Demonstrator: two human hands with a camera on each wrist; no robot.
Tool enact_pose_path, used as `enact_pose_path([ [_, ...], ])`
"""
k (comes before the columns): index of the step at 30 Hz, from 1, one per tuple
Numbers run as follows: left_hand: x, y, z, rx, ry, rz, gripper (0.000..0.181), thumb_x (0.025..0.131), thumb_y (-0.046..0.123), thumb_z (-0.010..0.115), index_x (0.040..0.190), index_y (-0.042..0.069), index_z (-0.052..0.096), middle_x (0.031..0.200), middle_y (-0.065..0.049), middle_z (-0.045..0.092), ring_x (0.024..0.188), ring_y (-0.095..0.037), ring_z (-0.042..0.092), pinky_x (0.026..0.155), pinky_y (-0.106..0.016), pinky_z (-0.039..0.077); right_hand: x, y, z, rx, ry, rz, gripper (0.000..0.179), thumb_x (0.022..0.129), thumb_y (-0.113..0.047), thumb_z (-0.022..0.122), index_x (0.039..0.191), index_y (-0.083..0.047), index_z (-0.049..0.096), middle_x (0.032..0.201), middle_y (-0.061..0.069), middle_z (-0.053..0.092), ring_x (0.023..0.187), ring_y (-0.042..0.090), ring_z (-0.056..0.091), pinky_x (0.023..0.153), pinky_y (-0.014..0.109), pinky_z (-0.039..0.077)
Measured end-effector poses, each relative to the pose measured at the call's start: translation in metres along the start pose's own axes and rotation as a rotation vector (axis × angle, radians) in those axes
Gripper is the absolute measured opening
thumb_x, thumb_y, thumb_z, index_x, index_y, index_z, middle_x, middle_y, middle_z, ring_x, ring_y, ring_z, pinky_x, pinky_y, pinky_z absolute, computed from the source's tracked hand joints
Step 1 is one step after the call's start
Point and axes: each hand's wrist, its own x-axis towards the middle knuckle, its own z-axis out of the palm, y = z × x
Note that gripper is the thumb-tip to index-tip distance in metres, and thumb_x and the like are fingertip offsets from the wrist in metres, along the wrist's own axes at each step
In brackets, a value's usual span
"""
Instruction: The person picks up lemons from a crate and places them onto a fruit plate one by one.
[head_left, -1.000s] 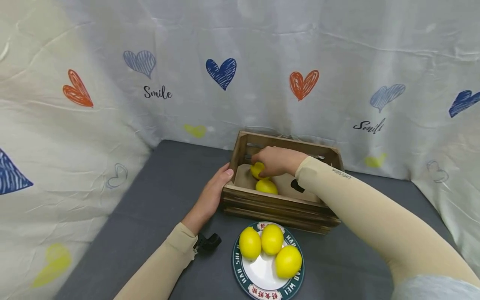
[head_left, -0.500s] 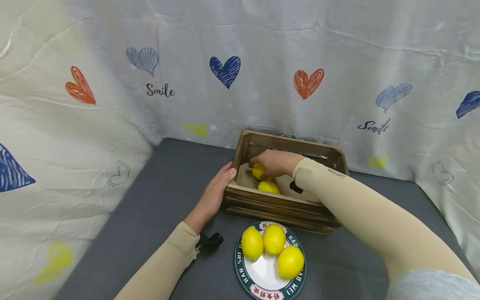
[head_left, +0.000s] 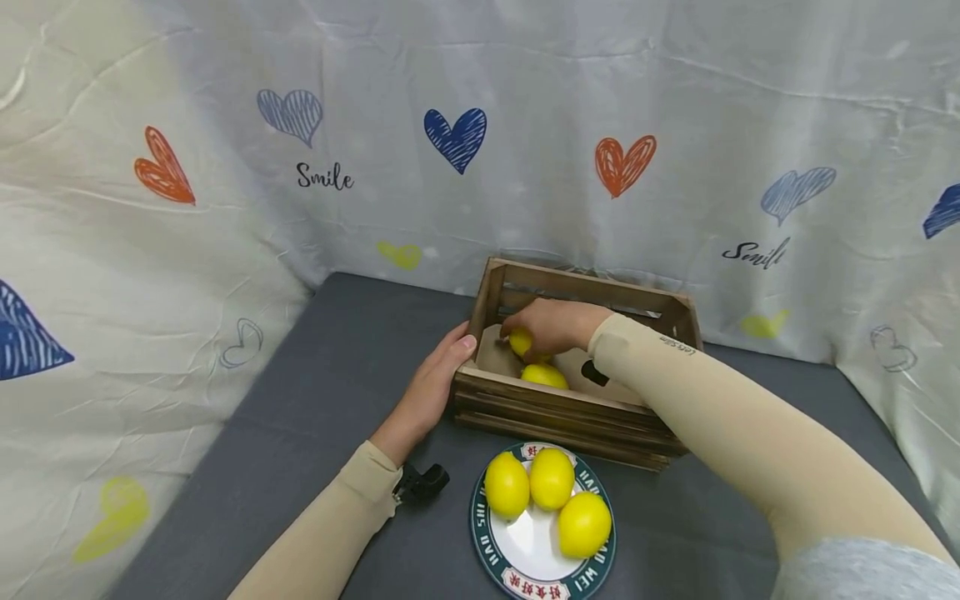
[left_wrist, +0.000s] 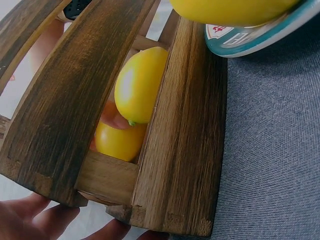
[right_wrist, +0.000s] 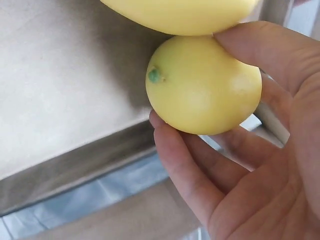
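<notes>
In the head view, my right hand (head_left: 557, 325) reaches into a brown wooden crate (head_left: 566, 417). Its thumb and fingers curl round a yellow lemon (right_wrist: 202, 85), as the right wrist view shows. A second lemon (head_left: 545, 377) lies in the crate right beside the held one, nearer the front wall. My left hand (head_left: 427, 383) touches the crate's left end, thumb along the upper edge. In the left wrist view, the left fingers (left_wrist: 55, 220) press against the slat ends, and both lemons show through the gap between slats.
In front of the crate stands a white plate (head_left: 527, 546) with a green lettered rim, bearing three lemons (head_left: 583, 525). A dark grey cloth (head_left: 360, 342) covers the table. Behind hangs a pale curtain (head_left: 540, 83) printed with hearts.
The head view has shifted slightly. My right hand stays at the same lemon, and the lemon beside it has moved a little to the right. The left hand keeps its place on the crate.
</notes>
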Motion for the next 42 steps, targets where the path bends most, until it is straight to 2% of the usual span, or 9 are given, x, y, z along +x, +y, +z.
enact_pose_path([
  [5,0.0,-0.001,0.004,-0.006,0.002,-0.014,0.073,0.109,0.058,0.045,0.172,0.023,0.03,0.179,-0.004,0.029,0.167,-0.03,0.024,0.135,-0.062,0.017,-0.018,0.008,-0.006,0.021,0.076,0.011,0.059,0.097,-0.024,0.081,0.153,-0.022,0.062,0.14,0.006,0.071,0.109,0.024,0.066,0.098,0.043,0.058],
  [10,0.0,-0.002,0.002,0.009,0.002,-0.022,0.076,0.109,0.059,0.043,0.173,0.021,0.028,0.18,-0.006,0.027,0.167,-0.032,0.022,0.135,-0.063,0.016,-0.044,0.005,-0.014,0.003,0.149,0.006,0.056,0.097,-0.024,0.08,0.151,-0.024,0.065,0.137,0.006,0.071,0.11,0.026,0.063,0.096,0.044,0.056],
  [15,0.001,-0.004,-0.003,0.018,0.011,-0.037,0.076,0.109,0.061,0.043,0.173,0.023,0.029,0.18,-0.004,0.026,0.167,-0.029,0.022,0.136,-0.061,0.015,-0.074,-0.007,-0.021,-0.001,0.177,0.024,0.054,0.097,-0.022,0.081,0.149,-0.026,0.066,0.131,0.005,0.07,0.108,0.025,0.062,0.095,0.043,0.057],
  [22,0.002,-0.007,-0.007,-0.005,0.003,-0.02,0.077,0.11,0.058,0.042,0.174,0.019,0.026,0.181,-0.006,0.023,0.167,-0.029,0.02,0.137,-0.059,0.013,-0.118,-0.027,-0.022,-0.014,0.208,0.035,0.057,0.097,-0.024,0.08,0.151,-0.033,0.063,0.129,-0.001,0.069,0.106,0.022,0.062,0.094,0.04,0.058],
  [27,0.003,-0.005,-0.005,-0.003,-0.01,-0.01,0.077,0.111,0.056,0.04,0.174,0.016,0.023,0.182,-0.008,0.019,0.168,-0.03,0.017,0.137,-0.06,0.01,-0.152,-0.043,-0.021,-0.035,0.257,0.038,0.057,0.098,-0.027,0.081,0.151,-0.035,0.063,0.135,-0.002,0.068,0.107,0.021,0.064,0.096,0.041,0.06],
  [32,0.006,-0.003,0.0,0.008,-0.03,-0.001,0.077,0.111,0.057,0.038,0.174,0.016,0.022,0.182,-0.008,0.019,0.169,-0.03,0.015,0.137,-0.06,0.01,-0.182,-0.058,-0.018,-0.084,0.296,0.043,0.058,0.097,-0.03,0.083,0.151,-0.038,0.063,0.135,-0.003,0.068,0.101,0.019,0.065,0.089,0.041,0.062],
  [36,0.006,-0.003,-0.001,0.012,-0.033,0.005,0.076,0.111,0.056,0.037,0.174,0.016,0.022,0.182,-0.008,0.018,0.169,-0.031,0.015,0.136,-0.062,0.01,-0.194,-0.068,-0.015,-0.112,0.307,0.009,0.061,0.095,-0.028,0.085,0.151,-0.038,0.063,0.131,-0.003,0.067,0.093,0.016,0.064,0.083,0.037,0.061],
  [42,0.006,-0.003,-0.001,0.04,-0.048,0.004,0.079,0.111,0.061,0.035,0.175,0.018,0.018,0.183,-0.007,0.015,0.17,-0.031,0.012,0.136,-0.063,0.01,-0.205,-0.084,-0.006,-0.158,0.317,-0.061,0.061,0.095,-0.028,0.085,0.152,-0.033,0.063,0.133,-0.001,0.067,0.091,0.012,0.064,0.082,0.034,0.062],
])
